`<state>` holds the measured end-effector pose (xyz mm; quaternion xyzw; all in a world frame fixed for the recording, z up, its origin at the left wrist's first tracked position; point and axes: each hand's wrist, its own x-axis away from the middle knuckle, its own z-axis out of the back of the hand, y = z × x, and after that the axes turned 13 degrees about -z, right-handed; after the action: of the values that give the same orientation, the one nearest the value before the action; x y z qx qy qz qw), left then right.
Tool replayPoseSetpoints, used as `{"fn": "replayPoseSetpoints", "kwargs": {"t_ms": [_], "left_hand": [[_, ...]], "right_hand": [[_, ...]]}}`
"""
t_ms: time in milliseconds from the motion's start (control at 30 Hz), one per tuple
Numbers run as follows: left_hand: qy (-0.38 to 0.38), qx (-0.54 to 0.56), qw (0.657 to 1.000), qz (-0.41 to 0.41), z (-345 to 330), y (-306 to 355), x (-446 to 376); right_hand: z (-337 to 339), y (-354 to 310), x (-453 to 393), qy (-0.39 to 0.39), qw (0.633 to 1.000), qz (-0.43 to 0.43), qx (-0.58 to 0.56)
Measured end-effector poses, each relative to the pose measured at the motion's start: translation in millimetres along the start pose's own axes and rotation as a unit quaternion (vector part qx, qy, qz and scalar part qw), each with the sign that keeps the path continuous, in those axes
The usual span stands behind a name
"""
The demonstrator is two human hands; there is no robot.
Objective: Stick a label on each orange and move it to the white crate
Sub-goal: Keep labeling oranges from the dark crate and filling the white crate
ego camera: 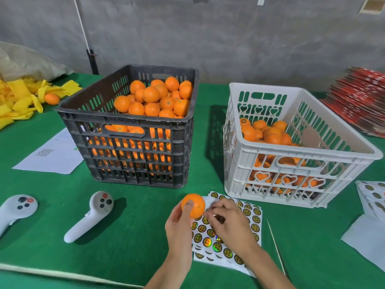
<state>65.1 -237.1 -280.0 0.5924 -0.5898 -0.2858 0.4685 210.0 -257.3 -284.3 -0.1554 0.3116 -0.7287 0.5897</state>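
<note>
Held orange [194, 205]: gripped by the left hand [178, 223] just above the green table cover [129, 236], thumb laid across its near face, fingers wrapped behind; no label can be seen on the visible side.
Right hand [228, 223]: fingers curled and bunched close beside the orange, over the sticker sheet [253, 220]; whether a label is pinched between the fingertips cannot be told.
White crate [302, 142]: placed to the right, near the sheets, partly filled with oranges, some seen to carry labels.
Black crate [129, 132]: heaped with unlabelled oranges, behind and left of the hands.
Risk, label: a sticker could be folded onto itself or stuck to a fingertip if peeled carelessly; a crease is likely if it is pressed onto the curved skin from one edge only.
Risk, sheet: the loose stacked sheets could be lifted or dragged along if they are not held down.
Risk, orange: the fruit could be rolled out of the light grip under the pressing force.
Risk, sorting: an unlabelled orange could be dropped among labelled ones if adhesion is not checked.
</note>
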Motion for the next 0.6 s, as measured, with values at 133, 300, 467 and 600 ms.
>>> {"fn": "replayPoseSetpoints", "kwargs": {"t_ms": [133,300,467,600], "left_hand": [[0.003,-0.021,1.0,-0.006,0.8,-2.9,-0.1],[-0.003,-0.035,0.999,-0.009,1.5,-1.0,1.0],[-0.011,-0.067,0.998,-0.013,-2.6,9.0,0.0],[-0.07,-0.068,0.994,-0.048,-11.9,28.9,-4.1]], "right_hand": [[2.5,1.3,-6.5,-0.07,0.986,-0.083,-0.129],[3.9,2.9,-14.6,-0.054,0.972,-0.149,-0.171],[8.7,-13.9,-14.5,0.064,0.978,-0.131,-0.147],[22.9,-46.2,-13.8,0.096,0.991,0.007,-0.095]]}}
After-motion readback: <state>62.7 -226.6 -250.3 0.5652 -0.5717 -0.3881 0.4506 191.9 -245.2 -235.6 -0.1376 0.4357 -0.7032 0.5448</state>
